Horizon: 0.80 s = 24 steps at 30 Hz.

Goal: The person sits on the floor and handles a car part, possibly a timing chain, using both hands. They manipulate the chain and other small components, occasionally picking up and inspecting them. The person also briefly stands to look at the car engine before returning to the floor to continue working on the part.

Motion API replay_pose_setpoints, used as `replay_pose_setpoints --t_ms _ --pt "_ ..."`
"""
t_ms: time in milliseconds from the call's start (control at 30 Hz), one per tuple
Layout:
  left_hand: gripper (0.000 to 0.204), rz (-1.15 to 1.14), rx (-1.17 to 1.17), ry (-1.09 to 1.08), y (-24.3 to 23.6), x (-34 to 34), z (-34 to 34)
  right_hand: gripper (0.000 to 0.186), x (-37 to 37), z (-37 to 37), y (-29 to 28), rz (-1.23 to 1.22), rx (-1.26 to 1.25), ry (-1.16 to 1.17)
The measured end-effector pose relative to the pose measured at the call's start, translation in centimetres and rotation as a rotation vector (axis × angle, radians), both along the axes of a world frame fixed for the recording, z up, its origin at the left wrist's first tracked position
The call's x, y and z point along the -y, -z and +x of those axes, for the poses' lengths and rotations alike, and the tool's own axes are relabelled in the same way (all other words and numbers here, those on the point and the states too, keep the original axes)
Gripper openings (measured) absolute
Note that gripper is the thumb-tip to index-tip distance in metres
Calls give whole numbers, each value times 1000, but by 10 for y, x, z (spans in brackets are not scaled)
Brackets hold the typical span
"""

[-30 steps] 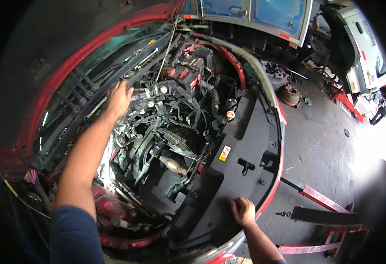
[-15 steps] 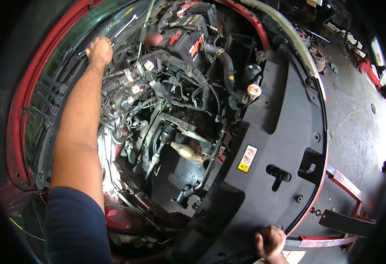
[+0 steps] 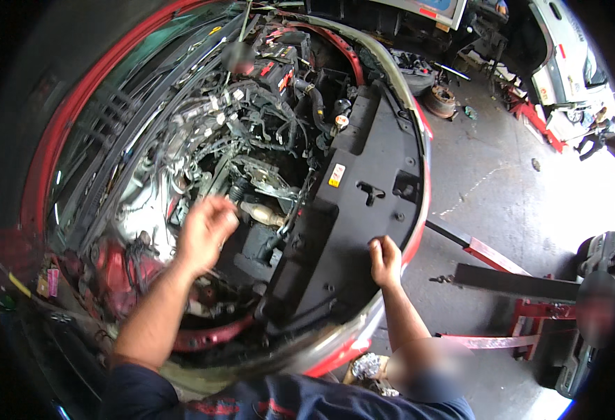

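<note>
Over the engine bay, my left hand (image 3: 206, 234) hangs in the air, slightly blurred, its fingers loosely bent and apart from the thumb. Nothing shows in it. Beneath and beyond it are a pale tan, bottle-shaped metal part (image 3: 262, 214) and a dark ribbed rubber boot (image 3: 239, 189). My right hand (image 3: 386, 260) is closed, thumb on top, over the black plastic front cover (image 3: 353, 241) near its outer edge. Whatever its fingers may hold is hidden. A white and yellow warning label (image 3: 336, 175) is on that cover.
A black battery (image 3: 276, 73) sits at the far end of the bay, among hoses and wiring. The red bodywork (image 3: 415, 241) curves around the front. To the right stand a red metal stand (image 3: 524, 318) and a dark beam (image 3: 507, 281). A rusty round part (image 3: 440, 101) lies beyond.
My left hand has come back from the windshield base to above the middle of the bay. My right hand now appears farther up along the cover. The view has shifted, showing more floor.
</note>
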<state>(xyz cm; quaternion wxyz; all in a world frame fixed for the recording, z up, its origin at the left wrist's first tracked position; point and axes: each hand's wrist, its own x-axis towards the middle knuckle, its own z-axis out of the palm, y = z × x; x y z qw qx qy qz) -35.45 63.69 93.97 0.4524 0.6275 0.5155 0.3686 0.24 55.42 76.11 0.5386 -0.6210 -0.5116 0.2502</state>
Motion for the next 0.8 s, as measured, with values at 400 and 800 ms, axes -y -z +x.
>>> replay_pose_setpoints --t_ms 400,800 --pt "19 -248 21 589 73 357 -78 23 445 -114 60 -533 -232 415" --pt "20 -374 23 1180 129 496 -116 16 816 -402 80 -396 -1396 1351"
